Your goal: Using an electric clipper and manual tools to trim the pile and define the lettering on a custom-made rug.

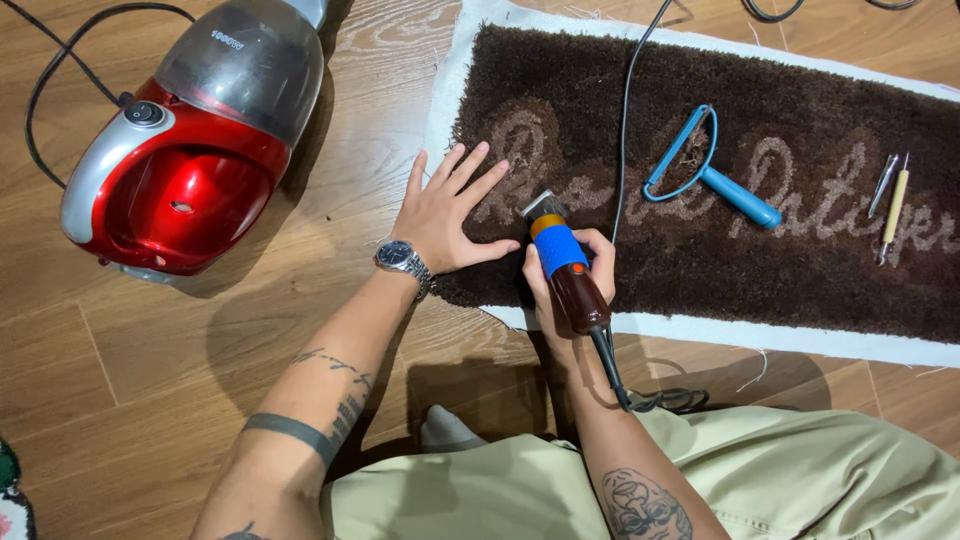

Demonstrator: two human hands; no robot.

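Two hands on the rug (pixel 800 290). Left hand (pixel 447 215) flat, fingers spread, palm down on the rug's left end, grasping nothing. Right hand (pixel 568 290) clenched around the clipper (pixel 562 262), blade head on the pile just beside the left thumb. Clipper cord (pixel 612 375) trails back toward the lap. Blue brush (pixel 712 178) lies on the rug further right; two thin tools (pixel 890 200) near the right edge. Red vacuum (pixel 195 150) sits on the floor (pixel 120 380), left of the rug, well apart.

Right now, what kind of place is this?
Probably a home rug-making workspace on a wood floor: tufted brown rug, electric clipper in the right hand, red canister vacuum nearby.
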